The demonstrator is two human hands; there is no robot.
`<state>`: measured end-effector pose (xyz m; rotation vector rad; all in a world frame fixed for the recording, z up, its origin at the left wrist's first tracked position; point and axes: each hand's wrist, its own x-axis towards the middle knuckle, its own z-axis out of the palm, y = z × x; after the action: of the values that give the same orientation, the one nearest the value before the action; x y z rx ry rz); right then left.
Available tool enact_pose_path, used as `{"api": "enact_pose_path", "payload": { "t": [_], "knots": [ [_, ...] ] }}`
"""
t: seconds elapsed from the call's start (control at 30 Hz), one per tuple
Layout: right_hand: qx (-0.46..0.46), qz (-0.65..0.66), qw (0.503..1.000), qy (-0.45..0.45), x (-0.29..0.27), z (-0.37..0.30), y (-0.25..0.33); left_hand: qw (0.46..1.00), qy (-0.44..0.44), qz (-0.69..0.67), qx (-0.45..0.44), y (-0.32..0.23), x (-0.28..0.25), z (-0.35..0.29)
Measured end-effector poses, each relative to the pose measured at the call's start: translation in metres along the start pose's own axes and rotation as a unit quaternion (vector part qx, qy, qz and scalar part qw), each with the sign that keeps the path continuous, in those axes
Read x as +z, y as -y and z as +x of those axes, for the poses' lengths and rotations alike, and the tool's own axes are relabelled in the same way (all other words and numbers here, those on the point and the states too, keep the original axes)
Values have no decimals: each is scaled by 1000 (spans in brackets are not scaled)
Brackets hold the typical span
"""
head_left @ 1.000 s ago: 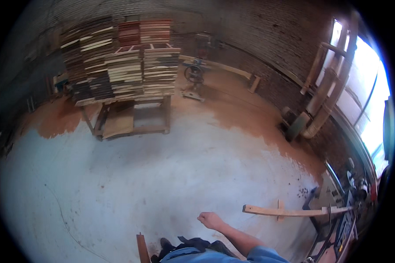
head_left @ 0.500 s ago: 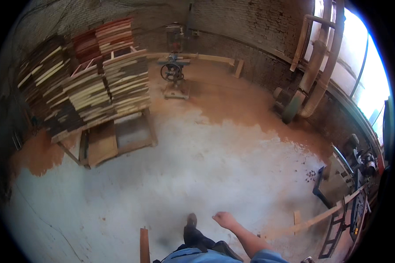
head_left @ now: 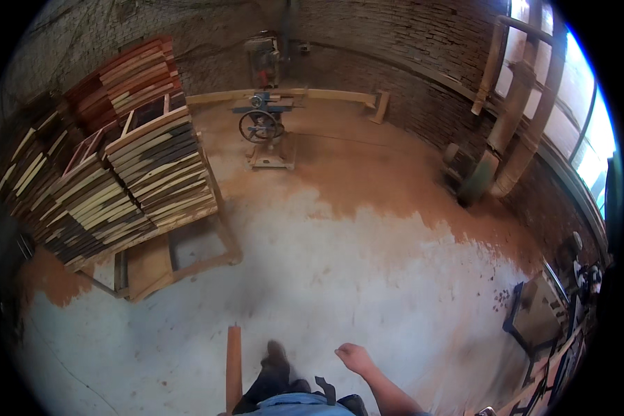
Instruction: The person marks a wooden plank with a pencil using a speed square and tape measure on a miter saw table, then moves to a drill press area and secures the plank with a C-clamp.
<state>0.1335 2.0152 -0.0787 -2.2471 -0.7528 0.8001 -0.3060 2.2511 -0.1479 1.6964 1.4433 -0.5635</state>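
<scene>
My right hand [head_left: 354,357] hangs in front of me over the pale floor. Its fingers are curled closed, and nothing shows in them. A narrow reddish-brown wooden board [head_left: 234,364] rises from the lower edge on my left side, beside my leg. My left hand is out of the picture, so what it touches is hidden. One dark shoe [head_left: 276,351] is stepping forward between the board and my right hand.
At left, stacked wooden strips [head_left: 139,180] lie on a wooden stand [head_left: 201,267]. Ahead stands a blue machine with a handwheel [head_left: 258,126]. Brown dust [head_left: 353,173] covers the far floor. Duct pipes [head_left: 513,104] and a metal-framed machine [head_left: 534,312] are at right.
I have stepped forward: the wood stacks and handwheel machine appear nearer, and the stacks have shifted left. More of the board shows. My right hand stays closed at nearly the same place.
</scene>
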Motion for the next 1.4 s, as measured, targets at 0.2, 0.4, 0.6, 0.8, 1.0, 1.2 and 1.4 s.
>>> {"api": "enact_pose_path", "payload": {
  "t": [0.2, 0.4, 0.6, 0.8, 1.0, 1.2, 1.4],
  "knots": [
    [52, -14, 997, -63, -54, 126, -3, 999, -3, 6, 52, -98, -44, 111],
    [95, -12, 992, -87, -115, 237, 30, 988, -35, -20, 147, -263, -137, 202],
    [117, 204, 969, -73, -149, 396, 66, 986, -85, -67, 123, -475, -226, 280],
    [-9, 258, 966, -11, -222, 576, 148, 976, -8, -126, 175, -693, -275, 349],
    [-38, 439, 896, 55, -290, 720, 217, 942, 1, -47, 334, -885, -326, 371],
    [4, 443, 891, -97, -316, 810, 228, 856, 69, 71, 508, -1026, -377, 432],
    [-9, 611, 783, -118, -343, 902, 281, 771, 111, 162, 606, -1141, -472, 512]
  ]
}}
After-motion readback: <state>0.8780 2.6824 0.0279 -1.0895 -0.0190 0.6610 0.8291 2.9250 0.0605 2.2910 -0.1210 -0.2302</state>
